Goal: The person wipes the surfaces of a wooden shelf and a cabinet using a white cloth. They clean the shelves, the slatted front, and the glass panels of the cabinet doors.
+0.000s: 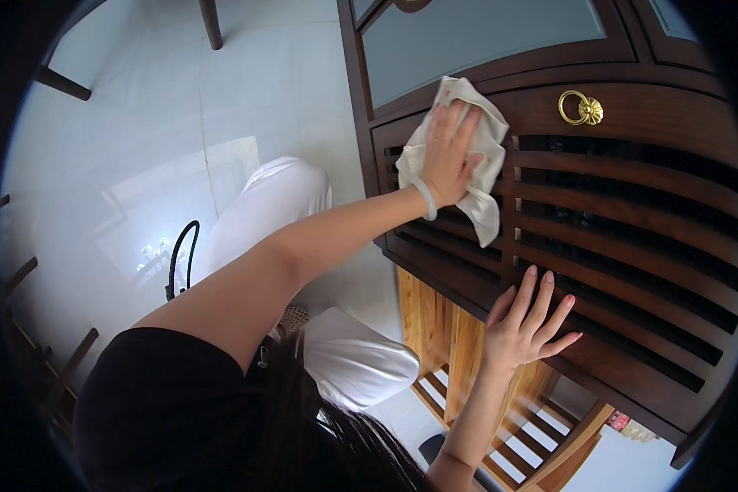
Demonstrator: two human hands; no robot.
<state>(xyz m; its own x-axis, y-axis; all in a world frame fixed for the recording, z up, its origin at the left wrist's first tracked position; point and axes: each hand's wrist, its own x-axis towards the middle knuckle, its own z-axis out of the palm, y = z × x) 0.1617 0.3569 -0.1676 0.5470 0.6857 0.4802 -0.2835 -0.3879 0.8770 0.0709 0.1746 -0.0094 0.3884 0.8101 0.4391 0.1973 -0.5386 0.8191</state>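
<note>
Under the spread fingers of my left hand (450, 150), a cream-coloured cloth (489, 126) lies pressed against the front of a dark wooden cabinet (615, 258). The cloth covers part of the left-hand slats and bunches around the palm. A pale bangle (425, 198) circles my left wrist. Lower down, my right hand (519, 332) rests with fingers apart at the cabinet's lower edge, fingertips on the slatted front, holding nothing. A brass ring pull (583, 108) sits on a plain wood panel above the right-hand slats.
Greyish glass-like panels (467, 46) fill the cabinet's upper frames. Light wooden slatted furniture (529, 424) stands beside my right forearm. My white-trousered knees (360, 357) are close to the cabinet. A black loop (184, 252) and dark furniture legs (211, 24) show over the glossy floor (154, 117).
</note>
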